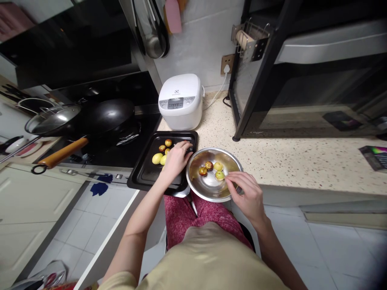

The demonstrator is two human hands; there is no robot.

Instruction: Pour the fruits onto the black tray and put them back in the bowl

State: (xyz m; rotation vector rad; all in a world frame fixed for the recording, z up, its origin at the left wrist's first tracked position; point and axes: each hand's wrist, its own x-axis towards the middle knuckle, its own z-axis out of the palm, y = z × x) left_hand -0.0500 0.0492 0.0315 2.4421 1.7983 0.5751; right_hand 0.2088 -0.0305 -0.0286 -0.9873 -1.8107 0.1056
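My left hand reaches over a black baking tray, its fingers curled down near the far right corner; what they hold, if anything, is hidden. On the tray lie several jujubes, some brown-mottled like this brown jujube, others pale like this yellow-green jujube; my hand partly covers them. Beside the tray, a steel bowl contains two brown jujubes, a yellowish jujube and a green jujube. At the bowl's right side, my right hand pinches at the green jujube's edge.
A white rice cooker stands behind the tray. To the left, a black wok and a lidded pan sit on the stove. An oven is on the right of the speckled counter. The tray and bowl overhang the front edge.
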